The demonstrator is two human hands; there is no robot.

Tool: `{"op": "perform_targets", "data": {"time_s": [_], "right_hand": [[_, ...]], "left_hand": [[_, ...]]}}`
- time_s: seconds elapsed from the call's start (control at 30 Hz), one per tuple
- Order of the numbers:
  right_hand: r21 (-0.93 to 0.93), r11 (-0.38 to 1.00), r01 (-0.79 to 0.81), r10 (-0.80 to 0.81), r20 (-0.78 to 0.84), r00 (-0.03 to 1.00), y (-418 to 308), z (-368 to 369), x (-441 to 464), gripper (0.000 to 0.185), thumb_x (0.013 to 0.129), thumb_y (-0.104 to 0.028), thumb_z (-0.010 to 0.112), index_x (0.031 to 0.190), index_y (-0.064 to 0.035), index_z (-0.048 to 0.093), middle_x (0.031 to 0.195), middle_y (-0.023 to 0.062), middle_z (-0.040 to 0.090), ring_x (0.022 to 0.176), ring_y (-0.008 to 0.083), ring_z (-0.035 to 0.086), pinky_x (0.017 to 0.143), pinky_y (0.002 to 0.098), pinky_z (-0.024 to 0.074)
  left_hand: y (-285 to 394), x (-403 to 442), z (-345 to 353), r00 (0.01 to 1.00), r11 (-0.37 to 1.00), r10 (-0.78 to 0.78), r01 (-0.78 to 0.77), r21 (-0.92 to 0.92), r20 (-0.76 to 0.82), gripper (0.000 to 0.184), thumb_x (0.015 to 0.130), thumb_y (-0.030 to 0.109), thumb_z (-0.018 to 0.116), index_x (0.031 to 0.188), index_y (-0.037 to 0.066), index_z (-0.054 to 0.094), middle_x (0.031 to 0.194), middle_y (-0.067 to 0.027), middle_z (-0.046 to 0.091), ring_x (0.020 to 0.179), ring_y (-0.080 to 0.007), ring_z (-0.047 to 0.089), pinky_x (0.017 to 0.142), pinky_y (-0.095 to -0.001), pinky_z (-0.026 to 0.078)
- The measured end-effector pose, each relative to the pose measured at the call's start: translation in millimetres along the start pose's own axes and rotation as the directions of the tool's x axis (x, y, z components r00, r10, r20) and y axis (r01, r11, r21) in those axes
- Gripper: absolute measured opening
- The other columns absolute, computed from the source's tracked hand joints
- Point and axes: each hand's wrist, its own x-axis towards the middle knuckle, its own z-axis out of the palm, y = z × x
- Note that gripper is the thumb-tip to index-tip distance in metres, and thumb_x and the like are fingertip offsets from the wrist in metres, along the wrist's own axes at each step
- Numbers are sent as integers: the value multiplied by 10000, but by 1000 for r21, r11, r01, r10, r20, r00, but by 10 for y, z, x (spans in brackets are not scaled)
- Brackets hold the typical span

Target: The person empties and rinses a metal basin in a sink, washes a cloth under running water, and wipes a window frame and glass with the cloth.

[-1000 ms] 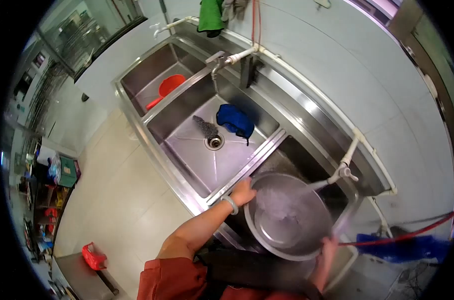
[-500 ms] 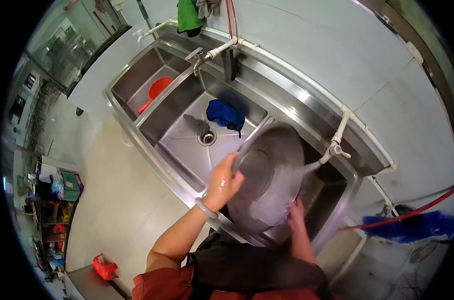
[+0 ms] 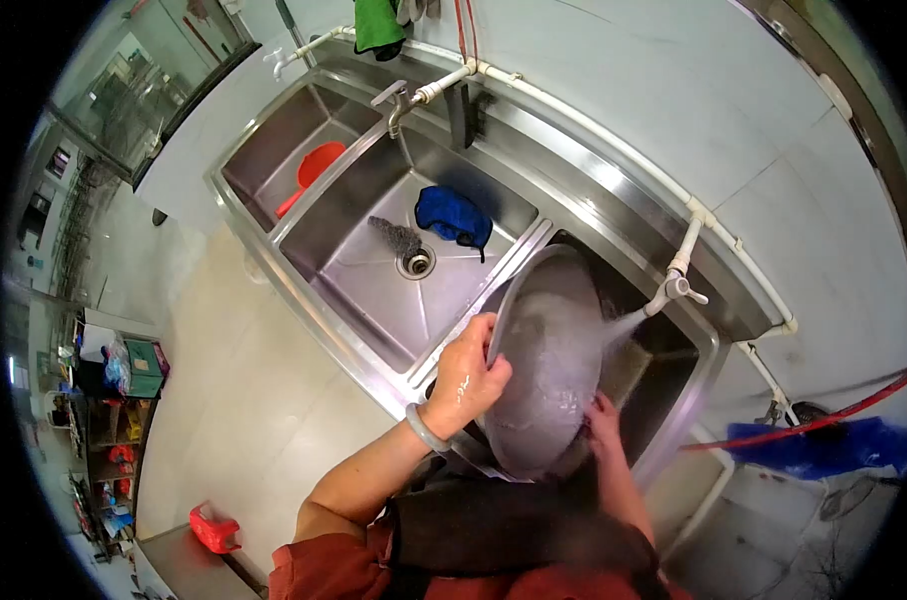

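Note:
A large round metal basin point(image 3: 546, 360) is held tilted steeply over the right sink compartment. My left hand point(image 3: 469, 375), wet and with a light bangle at the wrist, is closed on its left rim. At the lower right edge my right hand point(image 3: 604, 430) grips the basin, its fingers partly hidden by the metal. Water runs from the right tap point(image 3: 669, 292) against the inside of the basin. In the middle compartment lie a blue cloth point(image 3: 452, 215) and a grey scouring pad point(image 3: 394, 236), the pad beside the drain point(image 3: 416, 262).
A red dipper point(image 3: 320, 165) lies in the left compartment. The middle tap point(image 3: 396, 105) hangs over the divider. White pipes point(image 3: 594, 140) run along the wall, with a green cloth point(image 3: 377, 30) above. A red hose point(image 3: 814, 428) and blue sheet point(image 3: 829, 450) are at right.
The basin has tipped more steeply, its left rim rising and turning right. My left hand has moved slightly right with it; my right hand stays at the lower right edge. Water still runs.

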Motion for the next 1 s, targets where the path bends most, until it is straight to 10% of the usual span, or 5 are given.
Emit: {"op": "perform_targets", "data": {"time_s": [0.13,0.2,0.3,0.7,1.0], "right_hand": [[77,993,-94,92,32,995,-231,506,321,414,855,-122,589,1254,-66,495,814,0,566,567,105,481,434,254,351],[-8,996,-93,93,131,987,-486,617,399,588,903,-171,568,1431,-110,316,1205,84,530,974,245,568,771,403,493],[186,982,-10,9,7,1000,-841,802,343,257,897,-190,579,1123,-74,538,812,12,553,695,144,545,613,306,480],[618,781,94,-252,174,952,-1705,440,116,227,955,-105,439,1090,69,493,1069,171,567,1023,291,577,982,466,464],[-97,991,94,-102,-80,992,-1128,547,94,690,861,-248,649,1401,14,309,1363,136,454,1241,279,444,989,377,393]], "left_hand": [[351,31,54,964,958,266,-268,105,29,377,715,-14,580,1088,16,530,815,-164,589,663,-300,597,608,-357,477],[514,49,84,888,881,459,-451,142,-29,360,704,-45,574,1058,22,556,760,-157,560,596,-300,569,553,-342,465],[627,100,36,847,824,531,-515,237,-5,409,699,-34,588,1099,45,551,880,-105,609,673,-282,608,581,-358,504],[555,104,-58,686,657,727,-681,323,-32,375,618,-82,628,977,22,598,663,-100,516,497,-233,520,457,-300,416],[416,-91,-92,944,968,101,-167,-189,-315,330,714,-47,572,1037,-1,523,809,-2,506,671,-53,440,599,-193,375]]}}
